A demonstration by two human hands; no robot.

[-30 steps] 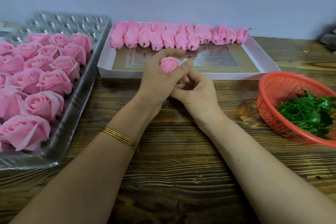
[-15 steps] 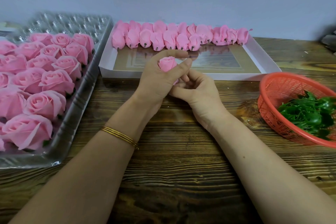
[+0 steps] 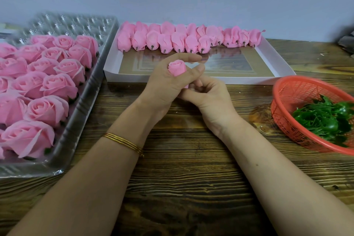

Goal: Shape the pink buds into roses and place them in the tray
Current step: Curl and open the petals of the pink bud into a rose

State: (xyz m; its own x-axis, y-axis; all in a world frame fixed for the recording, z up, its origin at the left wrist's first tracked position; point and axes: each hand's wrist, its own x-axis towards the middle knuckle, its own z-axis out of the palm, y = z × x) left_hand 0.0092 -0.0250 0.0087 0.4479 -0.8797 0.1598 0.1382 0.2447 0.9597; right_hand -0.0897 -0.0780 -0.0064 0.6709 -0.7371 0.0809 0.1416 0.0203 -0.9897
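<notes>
Gripping one pink bud [image 3: 177, 68] in left hand [image 3: 166, 84] fingers, right hand [image 3: 210, 99] fingers curled beneath, hold unclear, one tray [image 3: 82, 115] nearby

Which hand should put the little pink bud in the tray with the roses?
Probably left. The left hand grips the bud, and the tray of roses lies on that side. The right hand only curls below it, farther from the tray.

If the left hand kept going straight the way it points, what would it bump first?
Probably the front wall of the white box, just beyond the left hand and its pink bud; if it rides higher, the row of buds at the back. Depth is unclear.
</notes>
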